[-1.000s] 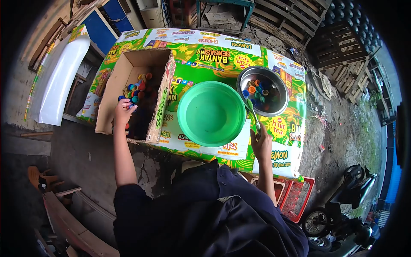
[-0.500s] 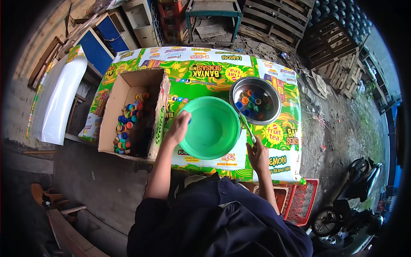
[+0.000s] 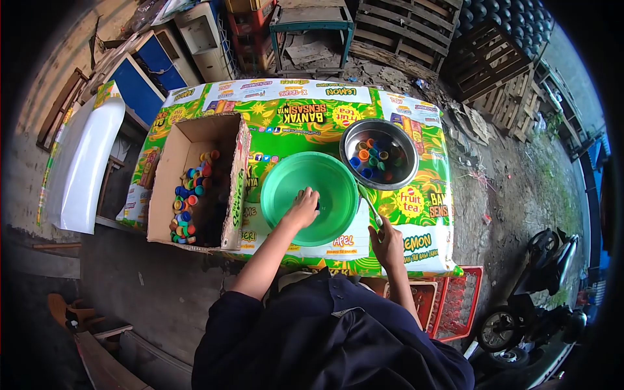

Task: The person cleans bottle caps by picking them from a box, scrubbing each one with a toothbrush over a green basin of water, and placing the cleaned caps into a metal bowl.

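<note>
My left hand [image 3: 304,209] is inside the green plastic basin [image 3: 276,224], over its floor, with the fingers curled downward. What those fingers hold, if anything, is hidden. To the right of the basin, my right hand [image 3: 388,242] grips a slim utensil with a pale handle [image 3: 376,213]. Its far end points up and left, close to the basin rim, and its exact kind cannot be made out. Behind and right of the basin stands a metal bowl [image 3: 412,146] with several coloured bottle caps [image 3: 364,156]. More bottle caps [image 3: 186,200] lie in the open cardboard box [image 3: 240,188] on the left.
A bright printed sheet covers the table [image 3: 312,140]. Red crates [image 3: 465,302] stand below its front right edge. Wooden pallets [image 3: 409,32] and a small table [image 3: 311,26] are beyond it. A motorcycle [image 3: 520,318] is parked at the right.
My left hand has moved right and down, from the basin's left rim, where something blue showed at its fingers, into the basin. My right hand still holds the utensil. The view has shifted slightly.
</note>
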